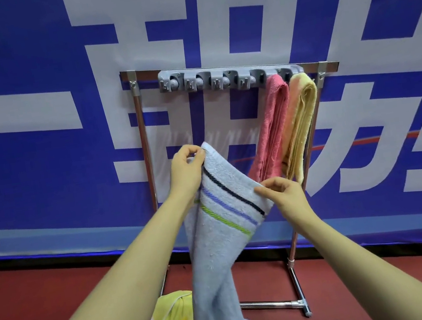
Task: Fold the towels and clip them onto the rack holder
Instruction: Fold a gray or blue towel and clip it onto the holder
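Head view, a person facing a metal rack frame (142, 131) that stands on a red floor (47, 299) before a blue banner (28, 173) with large white characters. Left hand (188, 170) — its grip closed as a pinch of thumb and fingers on the upper corner of a light blue towel (220, 227). Right hand (285, 195) — its grip likewise a pinch, on the towel's lower right edge, so that the striped end (dark, blue and green bands) is stretched on a slant between the two hands while the rest hangs down toward the floor. A grey clip holder (219, 77) is mounted on the frame's top bar; its left clips carry nothing. At its right end a pink towel (272, 128) and, just beside it, a yellow towel (300, 124) hang folded, touching along their length. On the floor below the left forearm lies a yellow-and-white cloth (170, 319), partly hidden by the hanging blue towel.
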The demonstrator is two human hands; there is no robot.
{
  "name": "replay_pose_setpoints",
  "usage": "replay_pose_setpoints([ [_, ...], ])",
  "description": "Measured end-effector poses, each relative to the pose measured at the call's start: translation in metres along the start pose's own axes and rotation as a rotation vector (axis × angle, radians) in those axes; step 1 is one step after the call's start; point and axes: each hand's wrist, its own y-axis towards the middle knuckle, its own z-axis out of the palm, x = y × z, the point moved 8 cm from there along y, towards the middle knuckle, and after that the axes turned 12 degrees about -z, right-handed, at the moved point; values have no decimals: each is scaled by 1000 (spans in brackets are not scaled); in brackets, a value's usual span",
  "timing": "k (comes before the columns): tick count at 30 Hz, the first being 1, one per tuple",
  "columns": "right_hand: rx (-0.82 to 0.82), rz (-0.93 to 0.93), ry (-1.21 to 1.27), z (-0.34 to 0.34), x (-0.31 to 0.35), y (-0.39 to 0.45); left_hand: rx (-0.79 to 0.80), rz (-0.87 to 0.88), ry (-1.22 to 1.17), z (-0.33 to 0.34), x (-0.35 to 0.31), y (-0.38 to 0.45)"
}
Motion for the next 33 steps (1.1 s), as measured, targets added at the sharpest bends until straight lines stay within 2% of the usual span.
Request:
replay_pose_setpoints([
  [5, -41, -101, -40, 8, 13, 5, -56, -9, 266, -9, 24, 0],
  [11, 75, -248, -64, 35, 47, 13, 257, 64, 503, 30, 32, -22],
  [13, 85, -276, -60, 38, 55, 15, 295, 66, 485, 36, 31, -26],
  [17, 76, -281, -37, 35, 62, 16, 231, 68, 386, 36, 24, -25],
  [23, 39, -147, 55, 21, 42, 12, 184, 33, 229, 28, 15, -19],
  [28, -55, -155, 119, 15, 46, 12, 162, 47, 309, 27, 16, -15],
  [33, -161, -98, 101, 5, 39, 15, 284, -31, 443, 27, 30, -15],
])
